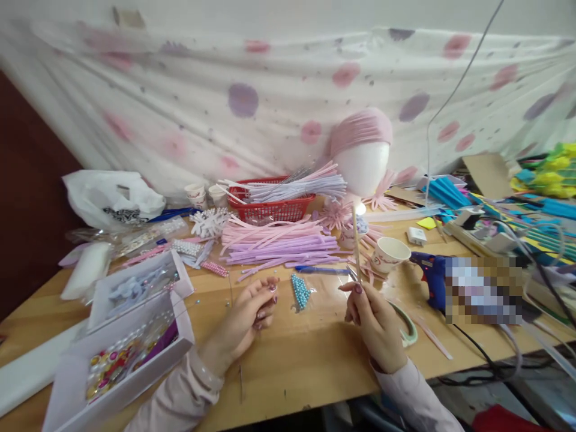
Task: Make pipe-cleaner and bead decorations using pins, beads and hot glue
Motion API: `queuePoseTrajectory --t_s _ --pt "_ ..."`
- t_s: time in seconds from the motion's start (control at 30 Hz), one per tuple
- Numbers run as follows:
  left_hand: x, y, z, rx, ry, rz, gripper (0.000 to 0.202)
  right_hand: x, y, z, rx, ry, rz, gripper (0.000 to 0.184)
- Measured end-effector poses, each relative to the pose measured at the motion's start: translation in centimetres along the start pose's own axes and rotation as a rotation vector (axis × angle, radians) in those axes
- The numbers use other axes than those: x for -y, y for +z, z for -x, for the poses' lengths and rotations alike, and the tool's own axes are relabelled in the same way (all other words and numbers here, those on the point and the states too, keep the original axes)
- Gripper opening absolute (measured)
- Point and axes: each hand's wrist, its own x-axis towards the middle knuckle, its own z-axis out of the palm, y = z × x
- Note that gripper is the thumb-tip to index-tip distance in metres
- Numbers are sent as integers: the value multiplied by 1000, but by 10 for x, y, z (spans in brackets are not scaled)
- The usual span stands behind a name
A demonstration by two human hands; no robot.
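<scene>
My right hand (pixel 375 324) pinches a thin, light brown stick (pixel 357 246), held upright. At the top of the stick is a bright white round spot; I cannot tell whether it is a bead fixed there or something behind. To the left, my left hand (pixel 245 321) is closed, thumb against curled fingers, and whatever it may hold is too small to make out. Between the hands lies a small clear bag of turquoise beads (pixel 300 291). A blue pen (pixel 321 270) lies just behind the bag. Beside my right wrist is a pale green tape roll (pixel 408 327).
White boxes of beads and gems (pixel 182 336) stand at left. Behind lie pink and purple pipe cleaners (pixel 283 249) and a red basket (pixel 274 210). A foam head (pixel 364 165) wears a pink cap. At right are a paper cup (pixel 390 255), a blue glue gun (pixel 434 279) and cables.
</scene>
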Motion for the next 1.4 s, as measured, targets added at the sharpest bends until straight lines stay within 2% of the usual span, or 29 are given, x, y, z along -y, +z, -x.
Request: queuePoseTrajectory --t_s 0.07,0.17,0.3,0.4,0.47,0.6,0.7,0.83,0.93,1.0,1.07,1.17,1.23,1.3,1.4 --pt "-4 -4 5 -115 27 -90 45 -3 1 2 34 30 -29 34" --pt "-12 -8 9 -219 101 -267 60 -5 0 5 79 62 -76 36" --pt "-17 -14 4 -263 184 -493 70 -5 -2 7 88 48 -63 37" --pt "-13 -17 -3 -266 172 -616 77 -4 -5 8 56 -2 -22 35" --pt "-10 -19 -6 -312 170 -701 81 -1 -5 9 36 -22 -6 34" --pt "-7 -17 -4 -380 170 -870 80 1 -3 10 28 -31 -39 34" --pt "-7 -15 0 -364 192 -1001 79 -3 -1 11 57 -29 -107 38" --pt "-6 -18 5 -376 243 -1315 82 -8 0 14 86 -1 -158 41" --pt "-8 -17 12 -424 325 -1508 73 -9 0 14 89 14 -160 41" --pt "-10 -10 19 -467 420 -1530 59 -7 0 15 99 0 -137 39" --pt "-12 5 27 -453 464 -1416 45 -4 -1 15 116 -27 -104 38" --pt "-5 36 35 -287 466 -1107 31 0 -2 14 136 -64 -71 36" --pt "8 54 39 -215 523 -981 23 1 -3 14 140 -74 -63 35" --pt "27 64 41 -180 596 -1012 20 1 -4 14 138 -73 -51 34" --pt "61 60 41 -148 755 -1237 29 2 -4 15 122 -83 -23 32"
